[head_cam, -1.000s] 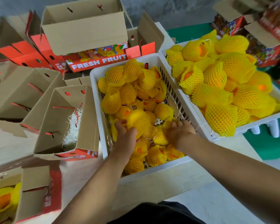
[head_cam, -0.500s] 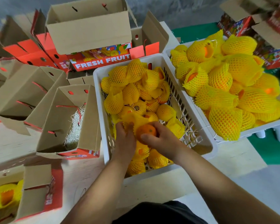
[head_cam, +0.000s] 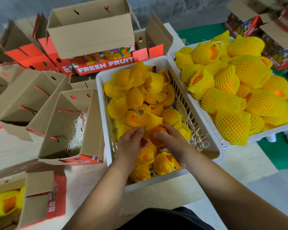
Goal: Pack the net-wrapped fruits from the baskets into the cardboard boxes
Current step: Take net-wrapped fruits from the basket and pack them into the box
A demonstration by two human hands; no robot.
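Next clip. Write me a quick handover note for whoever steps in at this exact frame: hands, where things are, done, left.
Right hand grips a bare orange over the near white basket.
Left hand pinches yellow net beside it.
Far basket is heaped with wrapped fruit.
Done: one wrapped fruit shows in the box at lower left.
Left: open box with shredded paper holds no fruit in view; both baskets are still to be packed.

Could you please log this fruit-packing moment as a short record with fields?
right hand: grips a bare orange
left hand: pinches yellow net beside the orange
near basket: white, partly full of net-wrapped fruits
far basket: white, heaped with bigger wrapped fruits
open box: left of near basket, shredded paper inside, no fruit visible
corner box: bottom left, holds a wrapped fruit
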